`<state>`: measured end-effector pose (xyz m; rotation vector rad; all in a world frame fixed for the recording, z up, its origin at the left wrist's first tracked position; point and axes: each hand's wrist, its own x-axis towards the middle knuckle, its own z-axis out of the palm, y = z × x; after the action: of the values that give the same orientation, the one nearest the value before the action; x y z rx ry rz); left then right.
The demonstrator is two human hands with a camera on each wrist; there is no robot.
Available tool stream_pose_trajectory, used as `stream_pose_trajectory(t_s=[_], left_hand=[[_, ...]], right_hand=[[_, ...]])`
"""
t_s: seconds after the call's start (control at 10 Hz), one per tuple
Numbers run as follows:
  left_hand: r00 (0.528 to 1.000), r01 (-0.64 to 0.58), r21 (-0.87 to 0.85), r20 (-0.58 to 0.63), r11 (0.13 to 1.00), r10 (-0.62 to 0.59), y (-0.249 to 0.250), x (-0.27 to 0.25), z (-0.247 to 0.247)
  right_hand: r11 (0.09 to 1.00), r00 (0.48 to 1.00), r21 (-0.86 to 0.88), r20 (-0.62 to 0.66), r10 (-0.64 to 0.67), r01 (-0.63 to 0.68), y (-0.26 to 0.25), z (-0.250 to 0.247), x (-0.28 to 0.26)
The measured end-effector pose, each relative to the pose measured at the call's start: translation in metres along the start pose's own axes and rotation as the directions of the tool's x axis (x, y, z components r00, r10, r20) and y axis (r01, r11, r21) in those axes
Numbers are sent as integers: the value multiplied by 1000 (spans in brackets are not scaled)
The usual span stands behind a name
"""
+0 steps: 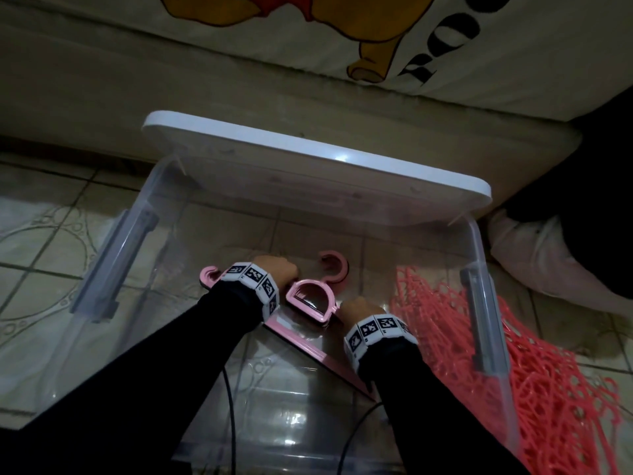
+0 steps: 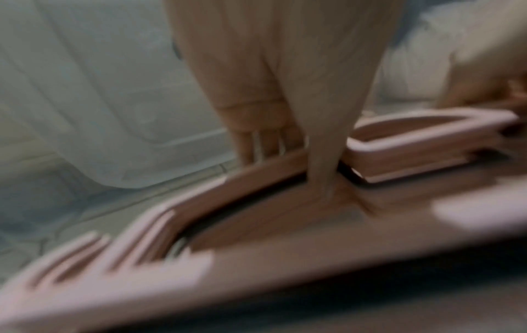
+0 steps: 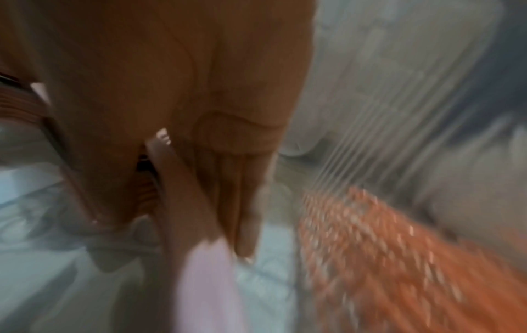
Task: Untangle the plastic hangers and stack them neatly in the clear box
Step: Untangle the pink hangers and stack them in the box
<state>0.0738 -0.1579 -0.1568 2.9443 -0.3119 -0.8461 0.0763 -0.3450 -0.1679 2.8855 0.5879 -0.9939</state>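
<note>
1. pink hanger bundle [image 1: 310, 305]: several pale pink plastic hangers laid flat together on the floor of the clear box [image 1: 113, 258], hooks toward the far wall; one shoulder runs out to the left, the other runs diagonally toward the near right corner. long axis lies across the box, skewed.
2. left hand [image 1: 275, 269]: on the left shoulder of the bundle, just left of the centre loop; in the left wrist view the fingers [image 2: 265, 135] curl over the pink bar with the thumb below, so it grips the bundle.
3. right hand [image 1: 359, 311]: on the right shoulder, just right of the loop; the right wrist view is blurred, but fingers [image 3: 234, 191] appear wrapped on a pink bar. judged a grip.
4. governing relation: the bundle lies directly under and between both hands, neither clearly nearer; squaring it to the box walls would be a two-handed turn.
5. red hanger pile [image 1: 534, 382]: tangled, outside the box, against its right wall, nearer the right hand.
6. white lid [image 1: 308, 149]: propped at the far rim.
7. tiled floor [image 1: 41, 241]; printed bedsheet [image 1: 342, 36] beyond.
</note>
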Motion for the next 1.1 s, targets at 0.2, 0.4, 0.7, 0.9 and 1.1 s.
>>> stream_pose_trajectory(t_s=[0.2,0.4,0.7,0.9,1.1], left_hand=[[997,66,0,34,998,-66,-14,2,-5],[996,47,92,70,995,-54,-7,4,-7],[997,35,122,70,992,-43,-6,8,0],[994,25,34,102,999,-29,-8,8,-1],[997,69,-77,46,995,-66,-5,-11,-34]], right_hand=[[996,989,-82,138,55,-44,-1,-5,-6],[993,998,-113,49,33,-27,0,-8,-17],[996,993,20,83,86,-88,0,-6,-9],[990,981,31,138,135,-140,1,-10,-13],[992,990,108,129,52,-66,-17,-71,-35]])
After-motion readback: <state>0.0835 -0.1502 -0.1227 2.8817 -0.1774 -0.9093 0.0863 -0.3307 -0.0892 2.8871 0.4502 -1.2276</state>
